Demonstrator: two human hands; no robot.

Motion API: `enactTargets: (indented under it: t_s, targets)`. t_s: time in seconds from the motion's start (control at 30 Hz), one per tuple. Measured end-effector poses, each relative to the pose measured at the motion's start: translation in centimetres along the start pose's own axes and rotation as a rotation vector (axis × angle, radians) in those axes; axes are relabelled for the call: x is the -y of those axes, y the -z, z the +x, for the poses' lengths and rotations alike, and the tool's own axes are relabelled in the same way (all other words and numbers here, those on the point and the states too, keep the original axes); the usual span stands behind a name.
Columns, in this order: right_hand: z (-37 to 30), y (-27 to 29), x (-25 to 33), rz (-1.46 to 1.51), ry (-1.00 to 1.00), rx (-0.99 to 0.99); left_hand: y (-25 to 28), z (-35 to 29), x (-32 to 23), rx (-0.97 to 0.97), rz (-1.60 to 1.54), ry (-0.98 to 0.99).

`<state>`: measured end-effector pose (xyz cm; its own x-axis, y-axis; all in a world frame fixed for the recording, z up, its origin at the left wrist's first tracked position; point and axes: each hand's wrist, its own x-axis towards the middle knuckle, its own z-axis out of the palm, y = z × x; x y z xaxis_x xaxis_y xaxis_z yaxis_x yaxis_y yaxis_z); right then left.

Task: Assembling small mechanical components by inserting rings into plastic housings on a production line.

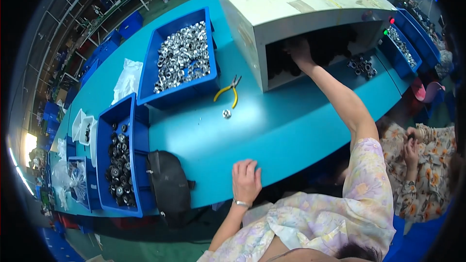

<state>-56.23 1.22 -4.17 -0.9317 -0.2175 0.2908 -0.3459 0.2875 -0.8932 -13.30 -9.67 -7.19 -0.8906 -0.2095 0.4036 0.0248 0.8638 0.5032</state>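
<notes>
My right hand (301, 54) reaches into the dark opening of a white box-like housing (252, 24); its fingers are lost in shadow, near dark parts heaped inside. My left hand (246, 179) rests on the front edge of the teal table (204, 136), fingers loosely bent on the surface with nothing seen in them. Yellow-handled pliers (235, 87) lie with their handles spread, left of the housing. Just below them sits a small round silver part (226, 114). Several dark and silver round parts (361, 67) lie at the right of the opening.
A blue bin (145, 98) of shiny metal parts stands left of the housing. Nearer, another blue bin (141, 165) holds black round parts, with a black bag (170, 184) beside it. Small white trays (79, 125) are farther left. A person (422, 170) sits at the right.
</notes>
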Motion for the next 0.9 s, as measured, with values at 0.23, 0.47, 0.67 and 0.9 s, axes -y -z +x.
enactTargets:
  t_s: [0.23, 0.47, 0.67, 0.9]
  targets:
    - [-16.8, 4.0, 9.8, 0.711, -0.349, 0.311, 0.1, 0.6, 0.5, -0.055, -0.107, -0.026]
    - [-29.5, 3.9, 13.6, 0.765, -0.348, 0.534, 3.7, 3.2, -5.1, 0.039, -1.181, 0.444]
    - [-34.2, 3.0, 14.7, 0.679, -0.221, 0.508, 4.8, 0.4, -5.5, 0.136, -1.248, 0.411]
    - [-35.9, 2.6, 15.0, 0.371, -0.149, 0.533, 4.9, -1.5, -6.0, 0.077, -1.138, 0.308]
